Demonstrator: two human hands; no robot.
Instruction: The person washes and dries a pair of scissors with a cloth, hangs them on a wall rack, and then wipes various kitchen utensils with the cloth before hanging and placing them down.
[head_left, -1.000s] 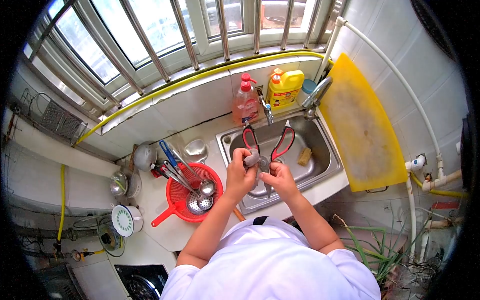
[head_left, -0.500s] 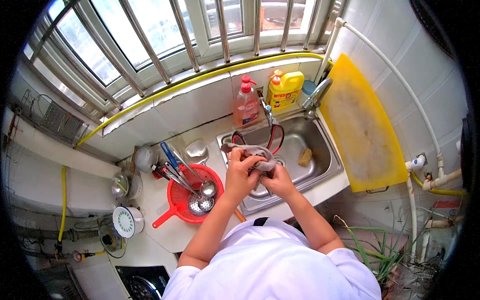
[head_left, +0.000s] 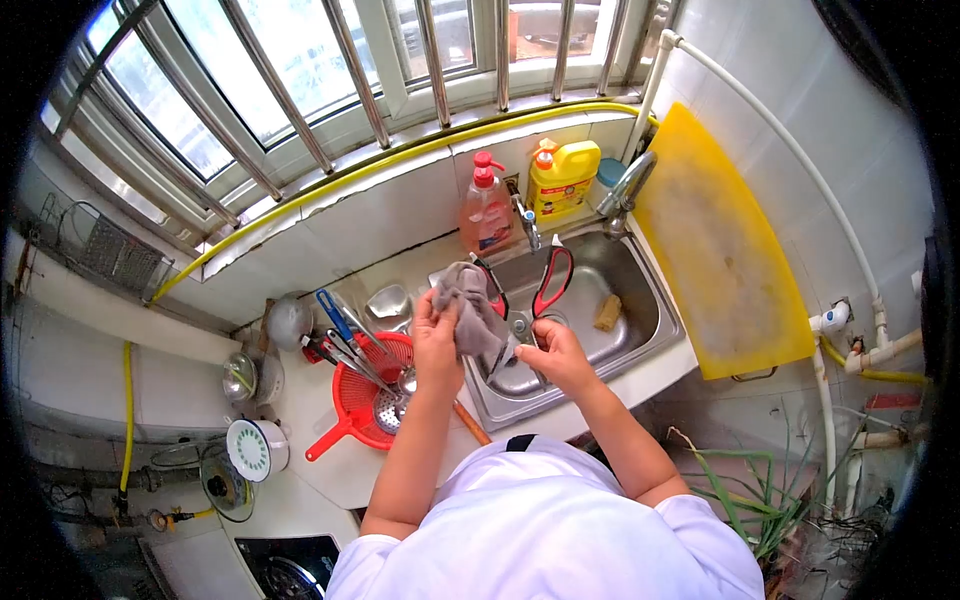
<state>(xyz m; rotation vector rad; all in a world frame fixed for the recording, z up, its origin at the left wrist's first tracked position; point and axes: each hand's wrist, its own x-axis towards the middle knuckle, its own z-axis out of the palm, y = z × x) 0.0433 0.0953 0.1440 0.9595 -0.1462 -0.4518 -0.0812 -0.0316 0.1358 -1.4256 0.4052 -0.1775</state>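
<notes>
A crumpled grey cloth (head_left: 468, 303) is pinched in my left hand (head_left: 434, 335), its lower end hanging near my right fingers. My right hand (head_left: 561, 358) is closed at the blade end of a pair of scissors (head_left: 541, 303) with red and black handles. The handles are spread apart and point away from me, above the sink. Part of a blade shows between the cloth and my right thumb; the cloth and fingers hide the rest. Under my hands lies the steel sink (head_left: 655, 345), with a tan sponge (head_left: 607, 312) in its basin.
Left of the sink stands a red colander (head_left: 345, 420) with ladles and other utensils. Behind it are a pink pump bottle (head_left: 487, 215), a yellow jug (head_left: 563, 182) and a faucet (head_left: 625, 190). A yellow board (head_left: 720, 250) leans at the right.
My hands have moved apart. My left hand has drawn the cloth to the left and opened it out, uncovering part of the scissors. My right hand stays near the blades.
</notes>
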